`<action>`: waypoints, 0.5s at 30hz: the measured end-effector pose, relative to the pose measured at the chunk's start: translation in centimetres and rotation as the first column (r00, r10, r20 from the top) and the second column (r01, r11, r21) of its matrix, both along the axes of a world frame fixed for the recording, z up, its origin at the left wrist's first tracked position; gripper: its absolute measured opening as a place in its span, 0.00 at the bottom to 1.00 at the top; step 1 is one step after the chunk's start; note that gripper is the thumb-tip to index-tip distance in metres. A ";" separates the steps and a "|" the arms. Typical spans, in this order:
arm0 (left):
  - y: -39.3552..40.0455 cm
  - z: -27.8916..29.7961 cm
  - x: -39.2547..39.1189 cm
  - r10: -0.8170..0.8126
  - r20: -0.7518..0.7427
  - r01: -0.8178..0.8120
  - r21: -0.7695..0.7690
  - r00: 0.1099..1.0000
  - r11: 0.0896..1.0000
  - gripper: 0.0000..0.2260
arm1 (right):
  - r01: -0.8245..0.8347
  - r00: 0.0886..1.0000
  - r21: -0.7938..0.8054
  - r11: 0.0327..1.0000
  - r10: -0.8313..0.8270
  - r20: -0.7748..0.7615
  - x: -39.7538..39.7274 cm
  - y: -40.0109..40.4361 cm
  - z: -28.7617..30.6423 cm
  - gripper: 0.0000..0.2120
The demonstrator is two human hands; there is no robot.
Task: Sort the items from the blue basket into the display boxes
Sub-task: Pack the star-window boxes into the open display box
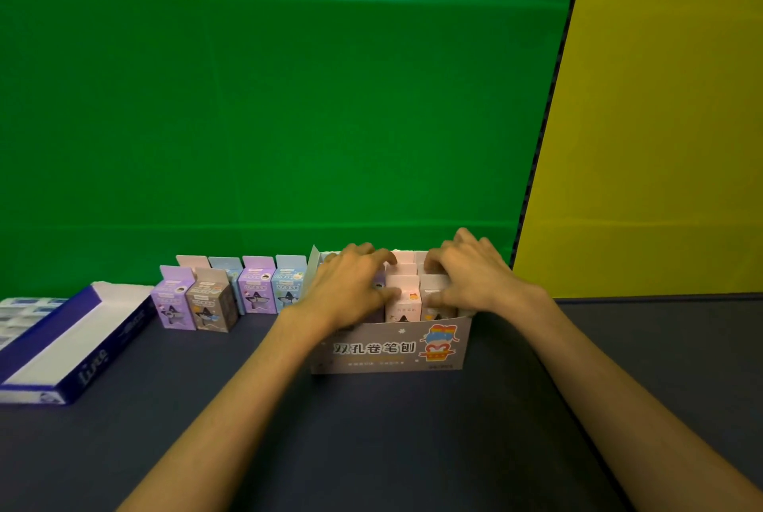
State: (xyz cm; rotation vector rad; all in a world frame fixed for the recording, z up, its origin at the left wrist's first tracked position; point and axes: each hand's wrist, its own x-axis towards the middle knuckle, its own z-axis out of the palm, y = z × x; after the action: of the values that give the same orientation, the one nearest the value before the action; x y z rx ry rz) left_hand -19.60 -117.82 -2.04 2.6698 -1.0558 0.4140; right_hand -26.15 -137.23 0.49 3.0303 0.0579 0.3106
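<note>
A grey-lilac display box (371, 350) with printed characters and a cartoon stands on the dark table in front of me. Small upright sharpener packs fill it; a pink pack (404, 301) shows between my hands. My left hand (351, 288) lies over the packs on the left side, fingers curled over their tops and thumb against the pink pack. My right hand (466, 276) curls round a pale grey pack (433, 288) on the right side, fingers behind it and thumb in front. The blue basket is not in view.
Several loose packs stand in two rows left of the display box, among them a purple pack (173, 305), a brown pack (210, 305) and a blue pack (289, 288). A long blue-and-white display box (86, 363) lies at far left. Green and yellow backdrops rise behind.
</note>
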 end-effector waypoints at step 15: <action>16.8 -0.6 1.5 0.247 0.271 -0.204 -0.176 0.931 0.963 0.20 | -0.227 0.966 0.175 0.958 0.199 0.167 2.5 12.1 0.4 0.19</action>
State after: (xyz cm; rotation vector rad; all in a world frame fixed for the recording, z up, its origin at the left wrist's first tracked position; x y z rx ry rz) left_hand -18.14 -100.98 -2.68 2.6599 -0.7510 0.9166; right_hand -23.62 -125.15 0.93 3.1844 0.3674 0.5910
